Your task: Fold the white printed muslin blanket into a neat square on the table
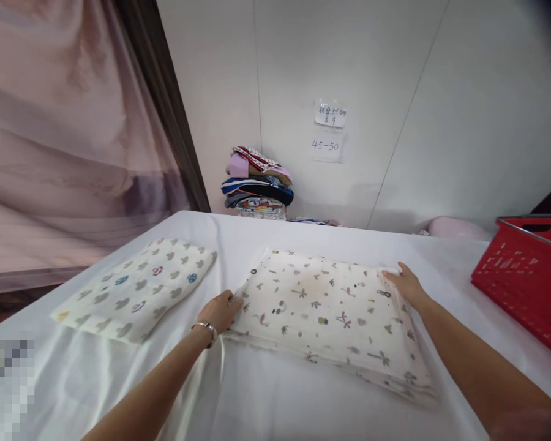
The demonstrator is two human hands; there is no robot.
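Note:
A white printed cloth, covered in small palm trees and leaves, lies folded in layers on the white-covered table. At its left edge my left hand, with a bracelet on the wrist, pinches the fabric; part of the fingers is tucked behind it. My right hand grips the far right corner, thumb on top. The near right corner of the cloth looks slightly blurred. Left of my left hand lies a second folded cloth, cream with grey, blue and red mushroom shapes, touched by neither hand.
A red plastic basket with a metal handle stands at the right table edge. Beyond the far edge rises a stack of folded fabrics against the wall. Two paper notes are taped there. A pink curtain hangs at the left.

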